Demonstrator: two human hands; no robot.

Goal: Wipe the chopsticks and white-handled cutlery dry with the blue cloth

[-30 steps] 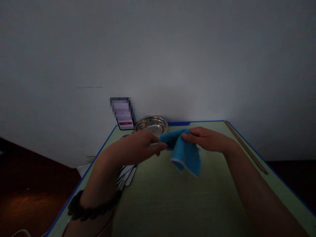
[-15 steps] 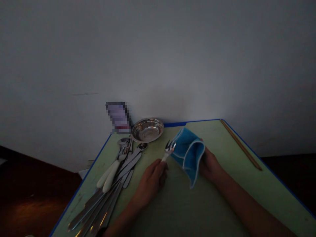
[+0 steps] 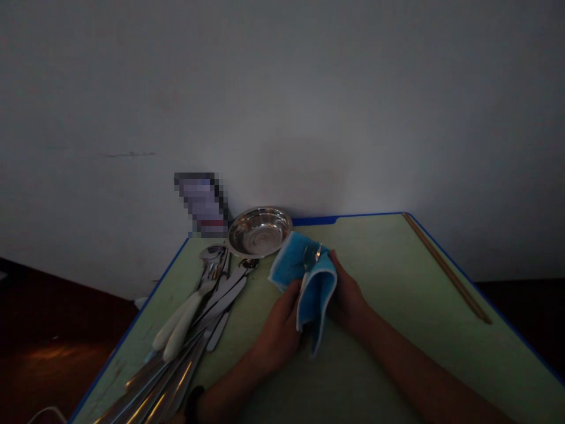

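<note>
A fork with a pale handle is held by my left hand, its fingers closed round the handle. Blue cloth with a white edge lies behind and partly around the fork's tines. My right hand grips this cloth from the right side, and its fingertips are mostly hidden by the folds. Left of my left hand, a pile of cutlery lies on the table, with several metal knives, spoons and two white-handled pieces. Behind the hands stands a shallow steel bowl.
A pair of wooden chopsticks lies along the right edge of the green table, which has a blue rim. A pixelated phone-like screen leans on the wall at the back left.
My right hand has brought the cloth left onto the fork, so the tines now sit among its folds. The view has shifted slightly.
</note>
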